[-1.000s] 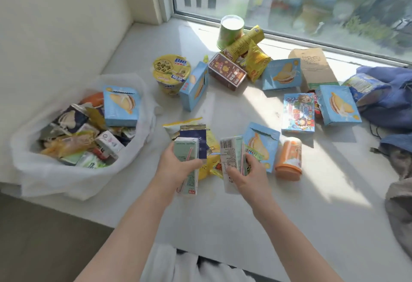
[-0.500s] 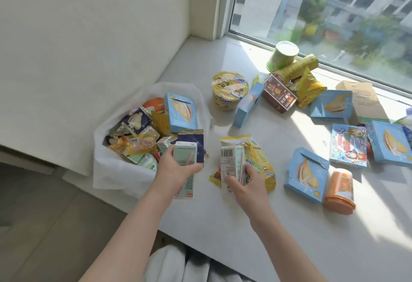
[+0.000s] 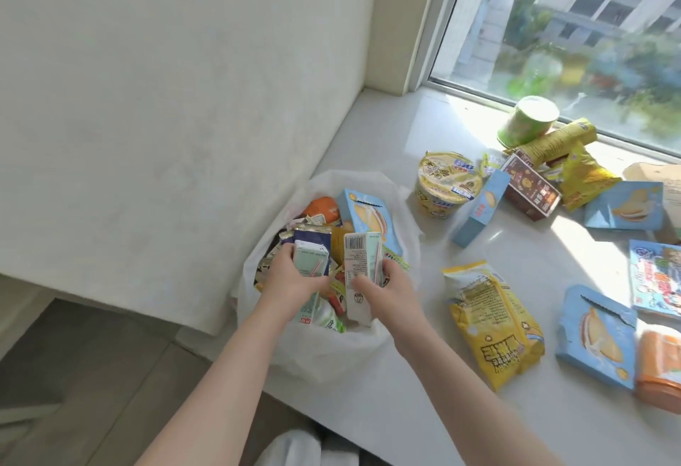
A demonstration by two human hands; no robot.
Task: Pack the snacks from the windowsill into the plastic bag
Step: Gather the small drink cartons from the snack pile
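Observation:
The white plastic bag (image 3: pixel 324 349) stands open at the windowsill's left end, full of snack packs, among them a blue box (image 3: pixel 372 218). Over its mouth, my left hand (image 3: pixel 293 283) grips a pale green drink carton (image 3: pixel 311 262) together with a dark blue packet (image 3: pixel 313 238). Beside it, my right hand (image 3: pixel 390 290) grips a white drink carton (image 3: pixel 361 270) with its barcode facing up. On the sill to the right lie a yellow snack bag (image 3: pixel 492 325), a torn blue box (image 3: pixel 597 336) and an orange cup (image 3: pixel 659 366).
Further back on the white windowsill (image 3: pixel 416 392) stand a yellow noodle cup (image 3: pixel 446 189), a blue box on its side (image 3: pixel 481 213), a brown box (image 3: pixel 532 191), yellow packs (image 3: pixel 582 174) and a green cup (image 3: pixel 528 120) by the window. The wall is at left, the sill's edge just below the bag.
Both hands have carried their cartons leftward from the sill to above the bag's mouth. The view has turned left with them.

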